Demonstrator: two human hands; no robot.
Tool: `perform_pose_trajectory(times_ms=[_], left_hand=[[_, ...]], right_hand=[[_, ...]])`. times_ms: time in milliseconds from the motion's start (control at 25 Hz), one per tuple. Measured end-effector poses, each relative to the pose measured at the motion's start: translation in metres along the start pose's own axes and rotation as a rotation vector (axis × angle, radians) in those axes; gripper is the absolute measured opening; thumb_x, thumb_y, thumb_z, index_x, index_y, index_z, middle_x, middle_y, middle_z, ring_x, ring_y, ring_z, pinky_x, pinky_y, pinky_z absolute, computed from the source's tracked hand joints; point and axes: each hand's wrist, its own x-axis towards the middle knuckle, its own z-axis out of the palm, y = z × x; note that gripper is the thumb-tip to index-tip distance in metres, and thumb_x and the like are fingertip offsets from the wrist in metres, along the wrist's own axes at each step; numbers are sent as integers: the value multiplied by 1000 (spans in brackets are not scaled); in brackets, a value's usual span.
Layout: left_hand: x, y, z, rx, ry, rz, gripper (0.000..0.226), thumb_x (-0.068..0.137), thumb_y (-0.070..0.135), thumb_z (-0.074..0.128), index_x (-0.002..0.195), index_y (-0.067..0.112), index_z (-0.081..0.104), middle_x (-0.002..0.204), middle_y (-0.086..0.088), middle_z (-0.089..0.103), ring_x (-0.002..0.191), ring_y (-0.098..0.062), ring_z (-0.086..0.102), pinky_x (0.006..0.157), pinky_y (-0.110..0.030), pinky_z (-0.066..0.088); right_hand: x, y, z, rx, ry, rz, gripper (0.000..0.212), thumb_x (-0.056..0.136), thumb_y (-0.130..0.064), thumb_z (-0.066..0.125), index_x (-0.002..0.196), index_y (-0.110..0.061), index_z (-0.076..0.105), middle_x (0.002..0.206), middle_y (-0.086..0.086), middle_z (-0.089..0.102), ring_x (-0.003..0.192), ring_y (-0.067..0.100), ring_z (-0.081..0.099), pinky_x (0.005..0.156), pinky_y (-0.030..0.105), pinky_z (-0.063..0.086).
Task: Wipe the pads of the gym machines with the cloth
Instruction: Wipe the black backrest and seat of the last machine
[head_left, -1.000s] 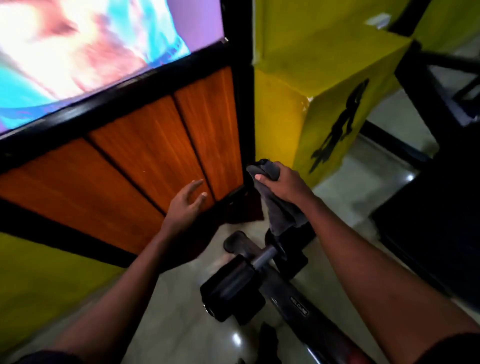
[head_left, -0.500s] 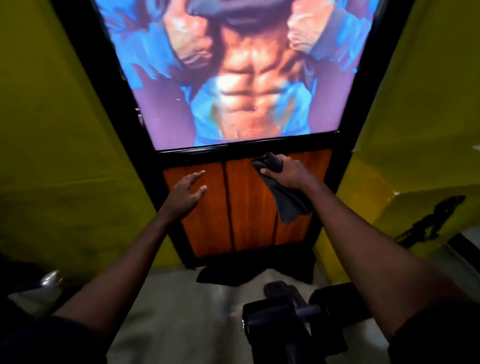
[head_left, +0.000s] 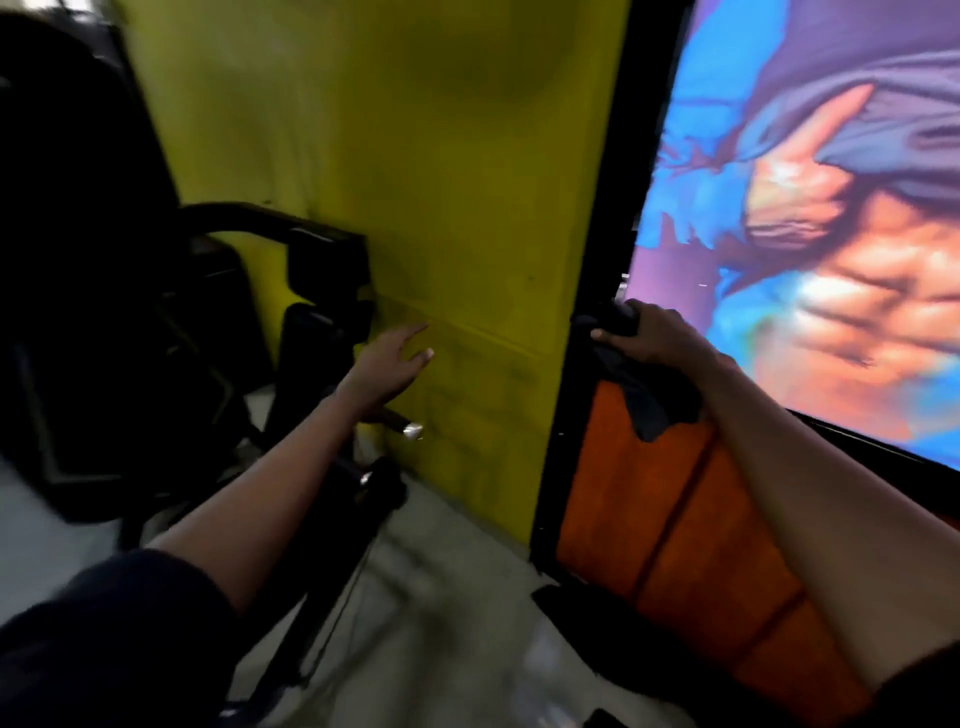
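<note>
My right hand (head_left: 657, 340) grips a dark grey cloth (head_left: 652, 397) that hangs down in front of the orange wood panel. My left hand (head_left: 387, 366) is held out in the air with straight, spread fingers and holds nothing. A black gym machine (head_left: 156, 322) with dark pads (head_left: 327, 260) stands at the left, just beyond my left hand. The frame is blurred, so the pads' outlines are unclear.
A yellow wall (head_left: 415, 182) fills the middle. On the right is a black-framed poster (head_left: 810, 234) above orange wood panels (head_left: 675, 509). A chrome bar end (head_left: 410, 430) sticks out near the wall. The floor (head_left: 447, 623) is pale grey.
The view has swung left: the poster and wood panels slid to the right and a black gym machine came into view at the left. Both hands kept their pose, cloth still held.
</note>
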Motion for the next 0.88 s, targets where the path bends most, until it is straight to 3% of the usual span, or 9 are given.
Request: perform_pose_trajectory(times_ms=[120, 440, 640, 880], left_hand=[[-42, -31, -63, 83, 121, -63, 54, 94, 34, 61, 145, 23, 48, 143, -5, 53, 133, -21, 48, 113, -39, 37], [-119, -117, -199, 196, 350, -193, 56, 89, 50, 56, 143, 37, 46, 142, 1, 53, 131, -18, 49, 112, -43, 39], [-105, -161, -251, 184, 350, -192, 57, 90, 52, 57, 144, 39, 43, 144, 1, 51, 133, -18, 47, 112, -45, 39], [-50, -208, -292, 194, 293, -116, 55, 95, 43, 56, 147, 34, 41, 149, -3, 46, 138, -22, 41, 114, -48, 34]], right_hand=[[24, -61, 26, 73, -48, -116, 55, 87, -56, 68, 126, -17, 60, 122, 12, 66, 117, 30, 61, 87, 35, 45], [56, -205, 77, 253, -140, -333, 54, 85, -58, 69, 128, -26, 59, 126, 4, 65, 117, 27, 60, 89, 39, 51], [90, -277, 96, 252, -136, -358, 56, 86, -61, 67, 130, -27, 58, 128, 4, 64, 115, 28, 60, 83, 38, 49], [131, -336, 127, 220, -61, -321, 46, 89, -56, 65, 118, -21, 59, 114, 6, 64, 103, 30, 61, 80, 44, 51]])
